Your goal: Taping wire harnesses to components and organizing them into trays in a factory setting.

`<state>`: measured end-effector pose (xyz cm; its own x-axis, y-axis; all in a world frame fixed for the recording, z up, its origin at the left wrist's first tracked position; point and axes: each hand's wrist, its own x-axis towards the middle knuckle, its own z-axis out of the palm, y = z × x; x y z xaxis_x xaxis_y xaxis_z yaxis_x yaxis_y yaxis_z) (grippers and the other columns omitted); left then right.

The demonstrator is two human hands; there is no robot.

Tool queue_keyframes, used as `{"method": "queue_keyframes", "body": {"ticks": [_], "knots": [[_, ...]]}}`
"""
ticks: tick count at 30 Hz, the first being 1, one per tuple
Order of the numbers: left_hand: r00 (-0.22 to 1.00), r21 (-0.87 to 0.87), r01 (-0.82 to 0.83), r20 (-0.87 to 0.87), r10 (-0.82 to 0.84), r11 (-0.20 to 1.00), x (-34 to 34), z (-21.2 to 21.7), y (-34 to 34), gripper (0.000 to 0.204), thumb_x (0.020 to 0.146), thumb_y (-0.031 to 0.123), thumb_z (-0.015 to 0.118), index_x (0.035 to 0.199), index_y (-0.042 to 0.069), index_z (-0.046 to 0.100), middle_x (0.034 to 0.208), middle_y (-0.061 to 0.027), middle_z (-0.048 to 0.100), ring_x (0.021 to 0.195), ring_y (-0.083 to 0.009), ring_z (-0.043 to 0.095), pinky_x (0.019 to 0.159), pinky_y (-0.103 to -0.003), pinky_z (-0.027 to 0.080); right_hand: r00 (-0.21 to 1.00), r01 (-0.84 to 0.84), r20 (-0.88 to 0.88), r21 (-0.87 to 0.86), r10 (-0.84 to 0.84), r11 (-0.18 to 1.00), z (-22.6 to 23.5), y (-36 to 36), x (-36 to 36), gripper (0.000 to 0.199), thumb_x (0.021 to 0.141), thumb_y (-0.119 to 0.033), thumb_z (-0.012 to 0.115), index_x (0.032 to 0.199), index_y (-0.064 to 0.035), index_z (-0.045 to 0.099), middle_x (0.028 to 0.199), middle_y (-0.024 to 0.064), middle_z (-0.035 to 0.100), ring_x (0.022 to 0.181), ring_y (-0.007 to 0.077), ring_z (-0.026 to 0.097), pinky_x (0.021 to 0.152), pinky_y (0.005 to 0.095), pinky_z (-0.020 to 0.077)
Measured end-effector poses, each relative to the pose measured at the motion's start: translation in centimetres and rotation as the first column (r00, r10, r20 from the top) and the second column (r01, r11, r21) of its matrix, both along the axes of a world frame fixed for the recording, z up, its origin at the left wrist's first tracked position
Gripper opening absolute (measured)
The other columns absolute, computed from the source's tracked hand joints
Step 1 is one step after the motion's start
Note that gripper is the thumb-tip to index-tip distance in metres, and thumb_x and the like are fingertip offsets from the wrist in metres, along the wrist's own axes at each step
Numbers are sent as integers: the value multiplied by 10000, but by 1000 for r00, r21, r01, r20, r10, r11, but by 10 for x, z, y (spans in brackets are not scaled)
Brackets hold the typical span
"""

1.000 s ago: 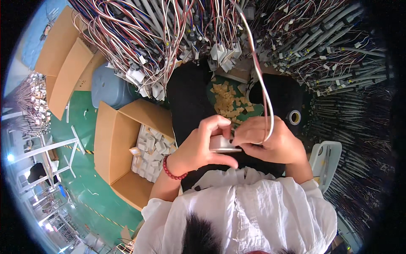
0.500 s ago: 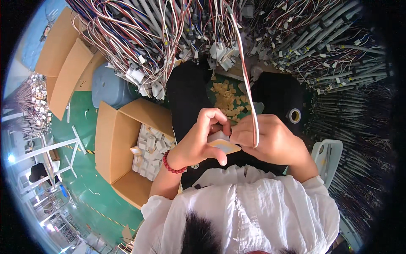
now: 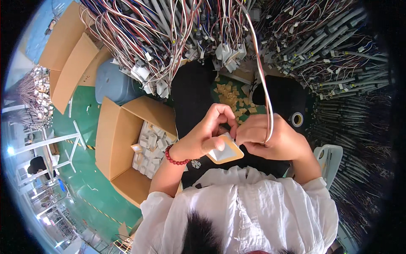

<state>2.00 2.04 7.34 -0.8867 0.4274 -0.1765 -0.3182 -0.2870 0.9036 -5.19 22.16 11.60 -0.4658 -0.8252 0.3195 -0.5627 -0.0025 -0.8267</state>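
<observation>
My left hand (image 3: pixel 207 133), with a red bead bracelet (image 3: pixel 176 158) at its wrist, is closed on a small white plastic housing (image 3: pixel 226 154). The housing is tilted, and a yellow-tan edge runs round its face. Close on its right, my right hand (image 3: pixel 277 137) has its fingers pinched around a pair of thin wires (image 3: pixel 261 80), one white and one reddish brown. These wires come down from the bundles above and bend at my right fingers. Their ends are hidden between the two hands.
An open cardboard box (image 3: pixel 113 139) of white housings (image 3: pixel 152 146) stands left, a grey-blue stool (image 3: pixel 113 82) behind it. Thick wire bundles (image 3: pixel 139 29) hang ahead; grey cables (image 3: pixel 344 118) fill the right. Tan squares (image 3: pixel 230 95) litter the green floor. A tape roll (image 3: pixel 297 119) lies right.
The housing in my left hand has turned so that more of its yellow-edged face shows. My right hand and the wires appear slightly farther right, as the whole view has shifted a little.
</observation>
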Motion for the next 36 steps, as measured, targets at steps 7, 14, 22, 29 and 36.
{"method": "queue_keyframes", "body": {"ticks": [7,14,22,29,36], "knots": [[995,-14,-70,-77,69,997,8,-5,3,885,666,717,636,1157,48,327,1038,-100,494,903,-143,524,747,-260,454,999,-12,-42,56,15,998,8,-1,2,283,657,27,653,926,-45,604,860,88,633,766,293,627,677,378,508],[986,72,-128,-94,135,989,5,-5,11,780,704,497,747,1167,54,301,995,-89,485,939,-157,506,813,-288,454,953,-53,302,50,36,997,-2,4,-8,194,691,59,637,860,-35,616,774,71,611,707,229,618,639,311,491],[620,-366,-504,-784,33,782,8,-4,23,673,520,470,842,899,14,526,932,-120,603,725,-306,643,644,-337,527,918,122,380,-8,-110,992,-4,5,1,192,707,84,619,869,-14,593,821,41,604,754,142,597,660,273,482],[679,-425,-445,-734,-12,788,6,1,26,711,482,418,875,951,31,507,942,-126,609,828,-310,644,674,-352,531,970,244,-21,81,-243,966,8,0,15,394,690,77,588,1054,-58,513,744,129,575,669,323,603,582,385,490],[875,-85,-318,-410,258,944,9,-20,25,861,626,478,794,1146,42,264,1116,-129,375,918,-183,493,789,-318,469,844,101,521,81,-128,992,6,12,5,124,856,-43,623,964,15,603,898,93,636,836,160,638,750,304,539]]}}
